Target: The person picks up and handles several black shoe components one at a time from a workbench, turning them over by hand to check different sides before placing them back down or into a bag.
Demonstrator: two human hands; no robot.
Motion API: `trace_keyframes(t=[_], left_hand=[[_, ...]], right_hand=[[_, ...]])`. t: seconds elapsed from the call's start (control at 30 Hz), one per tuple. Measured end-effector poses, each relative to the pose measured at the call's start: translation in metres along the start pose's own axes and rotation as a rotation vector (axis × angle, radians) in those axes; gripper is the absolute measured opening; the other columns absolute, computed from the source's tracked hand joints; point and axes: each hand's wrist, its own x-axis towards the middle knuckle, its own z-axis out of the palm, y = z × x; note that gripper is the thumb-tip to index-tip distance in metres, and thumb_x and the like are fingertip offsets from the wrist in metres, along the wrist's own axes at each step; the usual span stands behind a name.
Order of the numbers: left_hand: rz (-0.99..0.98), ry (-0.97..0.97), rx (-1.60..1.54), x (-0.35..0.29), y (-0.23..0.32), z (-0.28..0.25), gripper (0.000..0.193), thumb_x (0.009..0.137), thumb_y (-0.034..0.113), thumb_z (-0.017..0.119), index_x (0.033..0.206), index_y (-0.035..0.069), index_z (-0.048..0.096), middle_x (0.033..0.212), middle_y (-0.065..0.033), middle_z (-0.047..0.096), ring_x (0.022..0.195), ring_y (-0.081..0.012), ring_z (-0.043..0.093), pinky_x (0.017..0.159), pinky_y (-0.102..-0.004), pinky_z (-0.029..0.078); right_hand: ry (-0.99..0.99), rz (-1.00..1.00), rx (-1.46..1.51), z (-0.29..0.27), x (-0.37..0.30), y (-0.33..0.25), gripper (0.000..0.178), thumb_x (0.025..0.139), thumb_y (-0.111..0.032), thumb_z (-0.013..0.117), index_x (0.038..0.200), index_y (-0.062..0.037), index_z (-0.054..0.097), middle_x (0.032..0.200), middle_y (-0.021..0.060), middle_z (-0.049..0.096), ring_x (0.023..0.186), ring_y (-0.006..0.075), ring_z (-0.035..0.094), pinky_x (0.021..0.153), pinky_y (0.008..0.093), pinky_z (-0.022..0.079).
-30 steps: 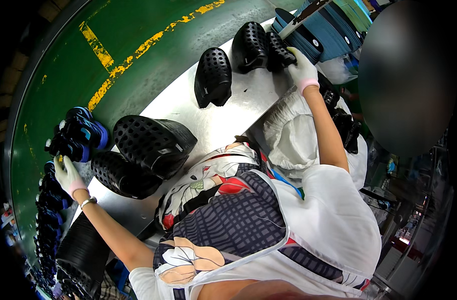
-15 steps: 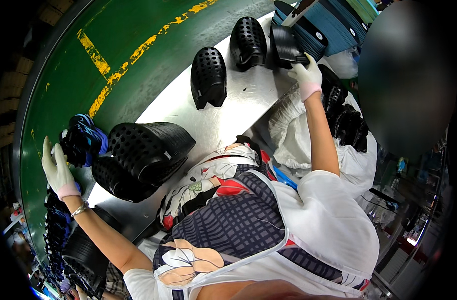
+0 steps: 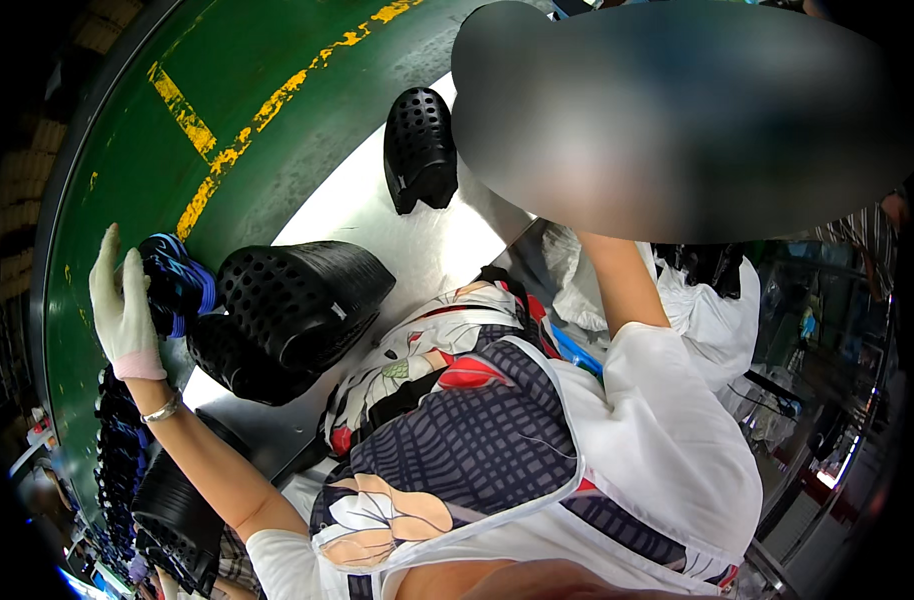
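My left hand [image 3: 124,310], in a white glove with a pink cuff, is held up over the belt's near edge. Its fingers are spread and nothing shows in them. Just right of it sits a blue-and-black shoe [image 3: 182,275]. Beyond that shoe, stacked black perforated plastic shoe inserts [image 3: 302,300] lie on the metal table [image 3: 432,245]. A single black insert [image 3: 420,150] stands farther off. From my right arm only the forearm [image 3: 622,280] shows. A large blurred patch covers my right hand and whatever it touches.
A green conveyor belt [image 3: 267,60] with worn yellow lines runs along the table's far left side. More shoes [image 3: 122,470] and ridged black inserts [image 3: 177,505] are at lower left. A white bag [image 3: 722,310] with black pieces inside stands at right.
My left hand has shifted up alongside the blue-and-black shoe. My right hand, earlier at a black insert at the table's far end, is now hidden by the blur; its forearm has swung slightly left.
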Motion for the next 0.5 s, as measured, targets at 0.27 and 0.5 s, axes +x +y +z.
trace_keyframes(t=[0.27,0.5], left_hand=[[0.075,-0.24,0.061,0.005,0.049,0.004,0.041,0.094,0.018,0.056,0.133,0.005,0.055,0.121,-0.0085,0.058,0.097,-0.0146,0.059,0.088,-0.0271,0.045],[0.344,-0.585,0.049,0.027,0.123,0.062,0.045,0.089,0.024,0.061,0.129,0.004,0.056,0.119,-0.0151,0.058,0.099,-0.0226,0.064,0.088,-0.0325,0.049]], right_hand=[[-0.045,-0.172,0.196,0.027,-0.002,0.009,0.067,0.073,-0.02,0.066,0.137,-0.0138,0.047,0.142,0.0195,0.041,0.124,0.0413,0.043,0.106,0.0468,0.037],[-0.011,-0.079,0.32,0.036,0.007,0.021,0.084,0.068,-0.036,0.077,0.14,-0.0087,0.042,0.143,0.0208,0.038,0.127,0.04,0.042,0.107,0.0458,0.036]])
